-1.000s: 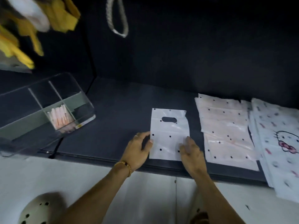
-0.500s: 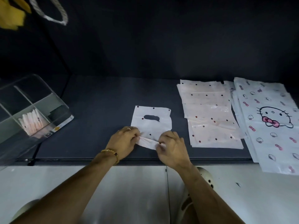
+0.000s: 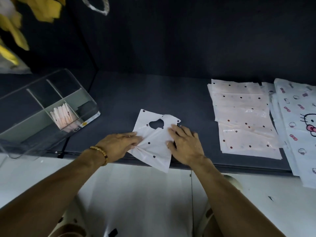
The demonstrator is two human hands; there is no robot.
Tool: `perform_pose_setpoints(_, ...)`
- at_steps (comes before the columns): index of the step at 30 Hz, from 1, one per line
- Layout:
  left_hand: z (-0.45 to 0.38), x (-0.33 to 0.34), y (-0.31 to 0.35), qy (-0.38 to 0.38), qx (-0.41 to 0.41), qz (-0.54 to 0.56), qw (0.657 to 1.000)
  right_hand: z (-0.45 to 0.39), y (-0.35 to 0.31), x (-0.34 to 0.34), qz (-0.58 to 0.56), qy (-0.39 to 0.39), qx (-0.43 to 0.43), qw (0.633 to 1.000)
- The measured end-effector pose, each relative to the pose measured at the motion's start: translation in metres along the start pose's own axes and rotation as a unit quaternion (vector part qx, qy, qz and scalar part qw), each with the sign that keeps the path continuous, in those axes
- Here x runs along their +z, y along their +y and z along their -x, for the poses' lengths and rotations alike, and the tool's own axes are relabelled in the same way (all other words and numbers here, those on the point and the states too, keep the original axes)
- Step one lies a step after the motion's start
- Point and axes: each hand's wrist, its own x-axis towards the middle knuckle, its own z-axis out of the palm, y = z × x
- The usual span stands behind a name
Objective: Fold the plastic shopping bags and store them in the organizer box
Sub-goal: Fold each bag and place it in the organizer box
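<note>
Two bare hands work one small white plastic bag (image 3: 153, 144) at the front edge of a dark counter (image 3: 119, 100). It is thin, glossy film with black dots and a cut-out handle hole near its far end. It lies tilted, its near corner hanging just over the counter's front edge. The left hand (image 3: 118, 146) bunches the bag's left side, and creases fan out from under its fingers; whether that grip is a true pinch or a press I cannot tell. The right hand (image 3: 184, 142) lies on the bag's right side with fingers straight and slightly spread, likely to pin the slippery film flat while a fold is made.

At the counter's left end stands a clear, hard-walled box (image 3: 51, 110) with dividers. One compartment holds a row of folded pale bags (image 3: 63, 115) standing on edge, likely finished ones.

Toward the right end, well apart from the hands, lies a flat overlapping stack of dotted bags (image 3: 242, 117), smooth and shiny. Just beside it, at the right edge, are larger white bags printed with a cartoon cat and bows (image 3: 301, 120), probably waiting their turn.
</note>
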Motion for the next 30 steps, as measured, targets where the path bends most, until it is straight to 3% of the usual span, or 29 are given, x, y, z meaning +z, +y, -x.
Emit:
perform_pose_setpoints(4, 0.003, 0.008, 0.001, 0.012, 0.01, -0.049, 0.999, -0.03, 0.002, -0.009, 0.053, 0.017, 0.025, 0.998)
perform_pose_setpoints(8, 0.007, 0.011, -0.008, 0.019, 0.003, -0.052, 0.998, -0.046, 0.024, -0.019, 0.055, -0.008, 0.108, 0.993)
perform_pose_setpoints(11, 0.009, 0.01, -0.009, 0.022, -0.001, -0.039, 0.999, -0.044, 0.03, -0.023, -0.141, 0.021, 0.131, 0.981)
perform_pose_setpoints(14, 0.012, 0.006, -0.007, 0.017, 0.002, -0.017, 1.0, -0.046, 0.019, -0.027, -0.404, -0.016, 0.18, 0.897)
perform_pose_setpoints(19, 0.012, 0.008, 0.022, 0.129, -0.011, 0.009, 0.992, -0.046, 0.006, -0.028, -0.468, -0.043, 0.206, 0.858)
perform_pose_setpoints(22, -0.003, 0.03, 0.05, 0.099, -0.046, 0.01, 0.994, -0.041, 0.006, -0.03, -0.487, -0.066, 0.218, 0.843)
perform_pose_setpoints(25, -0.01, 0.049, 0.046, 0.067, -0.043, -0.045, 0.996, -0.043, 0.016, -0.034, -0.439, -0.07, 0.218, 0.869)
perform_pose_setpoints(30, -0.011, 0.052, 0.036, 0.068, -0.021, -0.063, 0.995, -0.051, 0.039, -0.05, -0.33, 0.036, 0.245, 0.911)
